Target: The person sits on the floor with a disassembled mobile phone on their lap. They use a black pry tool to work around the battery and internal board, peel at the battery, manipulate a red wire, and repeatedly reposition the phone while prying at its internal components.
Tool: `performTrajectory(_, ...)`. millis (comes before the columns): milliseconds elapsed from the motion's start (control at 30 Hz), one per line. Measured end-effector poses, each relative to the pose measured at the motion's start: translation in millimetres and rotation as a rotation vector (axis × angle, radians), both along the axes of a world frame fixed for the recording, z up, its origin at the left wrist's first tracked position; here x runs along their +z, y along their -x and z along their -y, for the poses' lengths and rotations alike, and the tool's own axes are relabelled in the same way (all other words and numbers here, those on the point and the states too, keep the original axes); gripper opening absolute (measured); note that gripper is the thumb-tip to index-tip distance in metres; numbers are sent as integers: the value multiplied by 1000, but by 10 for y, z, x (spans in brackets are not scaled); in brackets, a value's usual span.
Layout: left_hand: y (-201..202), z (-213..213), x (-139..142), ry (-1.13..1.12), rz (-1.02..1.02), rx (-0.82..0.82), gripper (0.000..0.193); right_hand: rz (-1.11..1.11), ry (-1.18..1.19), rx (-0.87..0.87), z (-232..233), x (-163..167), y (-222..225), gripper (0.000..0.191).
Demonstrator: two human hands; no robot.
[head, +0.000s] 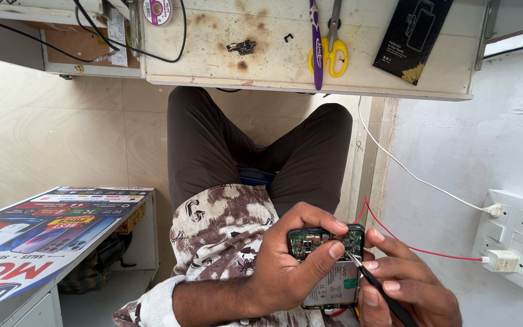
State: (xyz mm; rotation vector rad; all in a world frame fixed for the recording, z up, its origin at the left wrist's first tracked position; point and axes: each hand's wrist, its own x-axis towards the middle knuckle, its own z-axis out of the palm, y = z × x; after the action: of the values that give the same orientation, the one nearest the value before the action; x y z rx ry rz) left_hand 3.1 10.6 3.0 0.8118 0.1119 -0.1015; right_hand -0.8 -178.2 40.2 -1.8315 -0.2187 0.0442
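My left hand (282, 272) grips an opened phone (331, 284) with its back cover off, thumb pressed across the upper circuit board (310, 242). The battery with its white label shows below the thumb. My right hand (410, 287) holds a thin dark tool (378, 289) like a pen, its tip touching the board near the phone's top right corner. Both hands are over my lap, close to my patterned shirt (225, 230).
A worn white workbench (273, 66) carries yellow-handled scissors (329, 51), a purple toothbrush (316, 42), a small circuit part (241, 47) and a black package (413, 36). A wall socket panel (519, 233) with a white plug (502, 260) and red wires (419, 248) is at right. A printed counter (43, 236) stands at left.
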Motion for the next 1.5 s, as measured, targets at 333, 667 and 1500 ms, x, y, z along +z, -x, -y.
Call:
performTrajectory(333, -126, -40, -296, 375, -86, 74, 21, 340, -20, -147, -95, -258, -706, 21)
performTrajectory(667, -312, -91, -742, 289, -142, 188, 24, -286, -28, -26, -268, -1280, -1579, 15)
performTrajectory(1500, -418, -9, -1111, 194, -217, 128, 29, -507, 29, -55, -468, -1629, -1702, 16)
